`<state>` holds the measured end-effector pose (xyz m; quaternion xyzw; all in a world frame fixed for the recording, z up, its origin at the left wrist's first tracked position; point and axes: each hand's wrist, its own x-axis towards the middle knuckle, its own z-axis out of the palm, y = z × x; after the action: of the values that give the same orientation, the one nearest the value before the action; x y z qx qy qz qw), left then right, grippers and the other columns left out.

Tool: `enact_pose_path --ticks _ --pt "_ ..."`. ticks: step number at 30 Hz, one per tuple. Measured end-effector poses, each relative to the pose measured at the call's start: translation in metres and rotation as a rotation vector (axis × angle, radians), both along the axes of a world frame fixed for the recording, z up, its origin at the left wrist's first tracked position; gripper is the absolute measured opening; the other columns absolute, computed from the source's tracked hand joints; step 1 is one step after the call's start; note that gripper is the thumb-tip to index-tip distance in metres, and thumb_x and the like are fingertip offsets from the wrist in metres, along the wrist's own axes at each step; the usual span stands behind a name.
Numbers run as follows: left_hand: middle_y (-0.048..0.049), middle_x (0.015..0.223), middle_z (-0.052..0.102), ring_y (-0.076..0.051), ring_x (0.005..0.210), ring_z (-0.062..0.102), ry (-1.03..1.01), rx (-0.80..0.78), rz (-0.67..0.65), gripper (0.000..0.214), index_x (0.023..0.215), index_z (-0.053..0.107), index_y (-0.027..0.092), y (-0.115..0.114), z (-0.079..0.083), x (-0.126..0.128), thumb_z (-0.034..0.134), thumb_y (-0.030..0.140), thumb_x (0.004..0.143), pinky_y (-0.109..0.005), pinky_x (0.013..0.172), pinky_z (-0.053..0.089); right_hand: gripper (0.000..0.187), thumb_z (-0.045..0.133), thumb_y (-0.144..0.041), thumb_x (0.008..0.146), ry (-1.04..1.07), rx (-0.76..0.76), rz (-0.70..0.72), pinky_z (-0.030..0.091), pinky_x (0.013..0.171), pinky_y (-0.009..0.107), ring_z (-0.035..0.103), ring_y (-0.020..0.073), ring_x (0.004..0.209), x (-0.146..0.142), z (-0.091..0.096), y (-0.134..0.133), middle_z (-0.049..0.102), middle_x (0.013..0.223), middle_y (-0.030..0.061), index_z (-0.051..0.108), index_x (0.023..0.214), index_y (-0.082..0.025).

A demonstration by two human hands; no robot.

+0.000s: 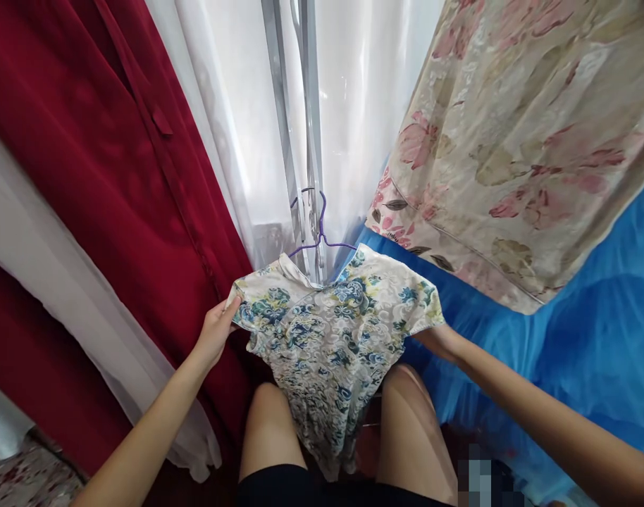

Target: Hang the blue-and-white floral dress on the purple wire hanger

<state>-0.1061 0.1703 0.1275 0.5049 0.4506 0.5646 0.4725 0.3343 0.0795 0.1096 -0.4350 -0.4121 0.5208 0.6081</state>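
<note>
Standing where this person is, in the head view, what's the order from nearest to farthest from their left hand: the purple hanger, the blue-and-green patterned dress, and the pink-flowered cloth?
1. patterned dress: centre of the view; the left hand grips its sleeve, so they touch.
2. purple hanger: above the dress's collar, up and to the right of the hand.
3. pink-flowered cloth: far upper right, beyond the dress.

A: What colours are on the dress?
B: White, with blue and green flowers. The hanger is purple.
A: And around it?
B: A red curtain, a white curtain, a blue cloth.
</note>
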Motion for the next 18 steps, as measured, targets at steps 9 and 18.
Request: enact_pose_path --ticks 9,18 --pt "-0.0101 0.126 0.072 -0.027 0.112 0.071 -0.249 0.184 0.083 0.057 0.131 0.065 0.023 -0.039 0.036 0.025 0.077 0.053 0.084 -0.038 0.095 0.059 0.034 0.081 -0.049 0.077 -0.184 0.159 -0.063 0.047 0.051 0.026 0.062 0.0177 0.058 -0.008 0.092 -0.031 0.071 0.073 0.003 0.072 0.088 -0.019" --pt "-0.0093 0.167 0.031 -0.036 0.15 0.036 0.429 0.661 0.02 0.096 0.161 0.027 0.036 -0.067 0.101 0.026 0.079 0.037 0.081 -0.056 0.12 0.038 0.034 0.076 -0.051 0.078 -0.07 0.178 -0.515 0.06 0.068 0.04 0.073 0.0335 0.085 -0.027 0.079 -0.079 0.078 0.099 0.0091 0.076 0.1 -0.025"
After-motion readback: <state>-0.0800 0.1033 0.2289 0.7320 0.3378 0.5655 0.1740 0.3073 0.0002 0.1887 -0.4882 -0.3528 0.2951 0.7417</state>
